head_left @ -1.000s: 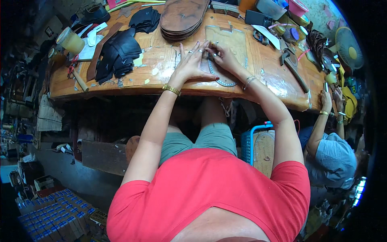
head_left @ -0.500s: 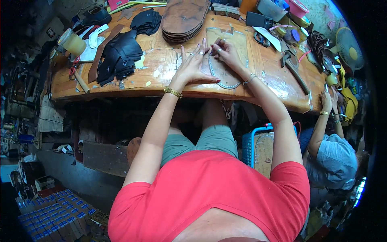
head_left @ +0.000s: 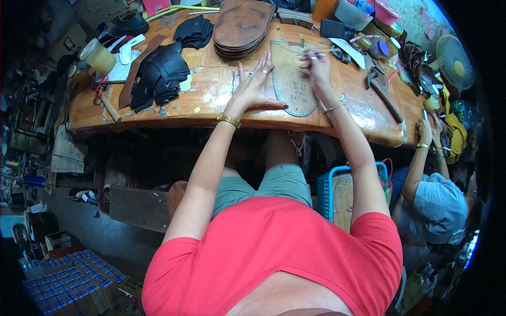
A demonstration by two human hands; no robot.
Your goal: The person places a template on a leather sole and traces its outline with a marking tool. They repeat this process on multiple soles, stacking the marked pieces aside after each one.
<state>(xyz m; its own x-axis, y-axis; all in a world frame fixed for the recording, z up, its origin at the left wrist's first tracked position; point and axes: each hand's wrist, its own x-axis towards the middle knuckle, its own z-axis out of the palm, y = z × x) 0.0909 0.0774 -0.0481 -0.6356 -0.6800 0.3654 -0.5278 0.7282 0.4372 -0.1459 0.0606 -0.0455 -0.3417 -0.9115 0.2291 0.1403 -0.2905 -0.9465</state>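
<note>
A tan template (head_left: 287, 66) with a rounded near end and a pale dotted border lies on the wooden table (head_left: 208, 108). My left hand (head_left: 253, 90) is open, its fingers spread flat against the template's left side and the thumb reaching over its lower part. Above the right half of the template, my right hand (head_left: 319, 72) grips a thin pen-like tool (head_left: 331, 50), held sideways between the fingers. Its exact kind is too small to tell. Beyond my left hand rises a stack of brown rounded leather pieces (head_left: 243, 26).
Black leather pieces (head_left: 158, 76) lie on the left, near a hammer (head_left: 109, 108). A second hammer (head_left: 383, 95), jars (head_left: 379, 49) and a black box (head_left: 337, 29) occupy the right side. A blue basket (head_left: 324, 197) stands below; another person (head_left: 435, 208) works at far right.
My right hand has moved right, away from the template's left edge, and the tool now points sideways. Markings on the template have come into sight. My left hand stays in place.
</note>
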